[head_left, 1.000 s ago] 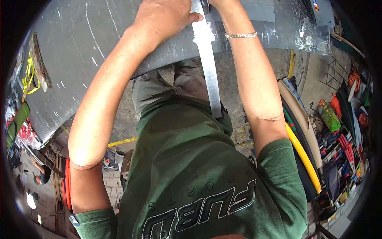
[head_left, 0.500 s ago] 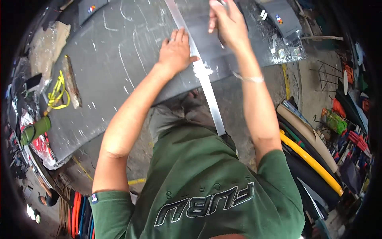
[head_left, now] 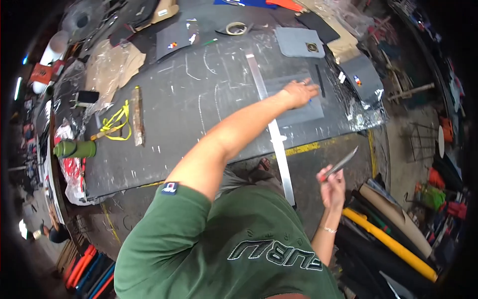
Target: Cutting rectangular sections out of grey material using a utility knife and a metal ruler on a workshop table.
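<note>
Hands well apart. Left hand (head_left: 300,93) reaches across the dark grey bench (head_left: 167,114), fingers spread over a smoky grey rectangular sheet (head_left: 301,117); whether the palm presses on it, cannot tell. Right hand (head_left: 332,188) raised beyond the bench's near edge, fingers closed around a slim, dark grey pointed tool (head_left: 343,163) with a small red part by the grip — tip directed up and to the right.

Long silver metal straightedge (head_left: 281,159) lies across the bench beside the sheet, left forearm passing over it; its near end overhangs the edge, toward the green shirt (head_left: 239,219). Narrow black strip (head_left: 319,80) just right of the left hand. Farther back: rounded pale grey panel (head_left: 296,42) with a dark square emblem, ring-shaped tape roll (head_left: 236,28). Left side of bench — yellow cord (head_left: 115,121), rough brown wooden stick (head_left: 138,117).
</note>
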Tool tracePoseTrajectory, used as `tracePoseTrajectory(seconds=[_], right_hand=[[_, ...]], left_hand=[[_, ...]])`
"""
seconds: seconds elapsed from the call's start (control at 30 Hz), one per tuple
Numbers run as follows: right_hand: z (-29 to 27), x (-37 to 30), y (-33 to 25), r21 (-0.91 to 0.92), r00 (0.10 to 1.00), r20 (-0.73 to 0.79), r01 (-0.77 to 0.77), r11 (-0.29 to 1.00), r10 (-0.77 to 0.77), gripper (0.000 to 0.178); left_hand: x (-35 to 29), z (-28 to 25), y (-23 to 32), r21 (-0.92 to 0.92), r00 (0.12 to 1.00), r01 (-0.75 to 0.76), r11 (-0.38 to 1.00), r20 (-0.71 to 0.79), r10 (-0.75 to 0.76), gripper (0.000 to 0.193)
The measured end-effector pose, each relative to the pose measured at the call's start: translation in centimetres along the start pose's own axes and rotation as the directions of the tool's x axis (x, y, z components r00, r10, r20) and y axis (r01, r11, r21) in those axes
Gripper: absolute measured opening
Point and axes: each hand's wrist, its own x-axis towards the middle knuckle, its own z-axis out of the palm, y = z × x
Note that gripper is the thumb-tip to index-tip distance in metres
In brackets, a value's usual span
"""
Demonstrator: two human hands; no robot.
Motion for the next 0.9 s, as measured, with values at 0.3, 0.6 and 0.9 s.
tracePoseTrajectory(seconds=[0.3,0.6,0.9], right_hand=[[2.3,1.5,6.7,-0.991,0.994,-0.053,-0.041,0.128,-0.096,0.039],[6.0,1.7,9.2,-0.936,0.995,-0.080,-0.058,0.347,-0.051,0.023],[-2.8,-1.2,-0.1,-0.953,0.860,-0.249,-0.134,0.273,-0.445,0.037]], left_hand=[[1.4,-0.7,-0.4,0.282,0.992,-0.083,0.956,-0.066,0.106,0.040],[-2.5,-11.9,-2.9,0.129,0.807,-0.057,0.990,-0.577,0.122,0.013],[-15.0,-6.2,-3.7,-0.949,0.427,-0.076,0.307,-0.309,-0.850,0.037]])
